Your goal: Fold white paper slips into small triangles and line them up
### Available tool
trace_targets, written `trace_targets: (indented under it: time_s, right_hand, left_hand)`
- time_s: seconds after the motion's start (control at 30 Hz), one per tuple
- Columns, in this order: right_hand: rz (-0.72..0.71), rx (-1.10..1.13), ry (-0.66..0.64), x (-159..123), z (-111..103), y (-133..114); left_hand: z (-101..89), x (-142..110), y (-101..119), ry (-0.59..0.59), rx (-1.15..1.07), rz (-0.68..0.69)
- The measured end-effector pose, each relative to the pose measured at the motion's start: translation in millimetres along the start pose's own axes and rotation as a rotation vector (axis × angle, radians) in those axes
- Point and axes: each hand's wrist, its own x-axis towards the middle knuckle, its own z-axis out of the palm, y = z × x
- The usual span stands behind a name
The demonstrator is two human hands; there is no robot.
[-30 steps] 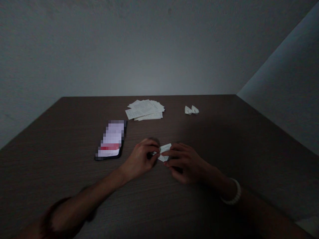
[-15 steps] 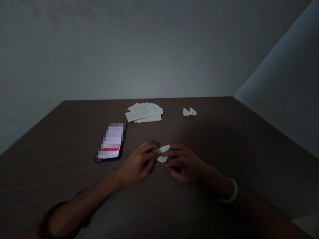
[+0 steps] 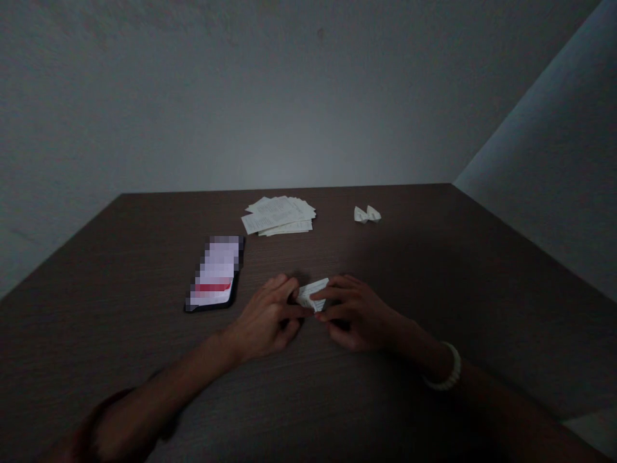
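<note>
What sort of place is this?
Probably a dim indoor room, perhaps in a home, though nothing settles that. A wood-grain table stands before a plain painted wall, and a lit smartphone lies on it.

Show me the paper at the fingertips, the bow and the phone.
Paper (image 3: 312,290): head view, its upper part.
Bow (image 3: 368,217): head view, its pinched middle.
Phone (image 3: 215,273): head view, middle of the screen.

Our left hand (image 3: 267,318) bends at the left edge of the small paper (image 3: 308,292), fingers curled. Our right hand (image 3: 357,312) holds its right side by the fingertips; both forearms (image 3: 178,376) slant inward toward it.
</note>
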Motion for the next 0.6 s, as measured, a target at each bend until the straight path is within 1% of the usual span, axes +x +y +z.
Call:
trace_targets:
  time_s: [0.17,0.3,0.43,0.6]
  right_hand:
    - [0.003,0.009,0.015,-0.4,0.5,-0.3]
    - [0.007,0.017,0.028,0.7,-1.8,-2.1]
    - [0.019,0.003,0.007,1.1,-3.8,-3.4]
    - [0.03,-0.011,-0.019,1.7,-4.1,-3.7]
  left_hand:
    - [-2.9,-1.0,-4.3,0.031,0.042,-0.054]
    - [-2.8,-5.0,-10.5,0.081,0.105,-0.061]
    - [-1.4,-7.1,-13.9,0.143,0.16,-0.039]
    - [0.1,-7.7,-11.1,0.15,0.223,0.022]
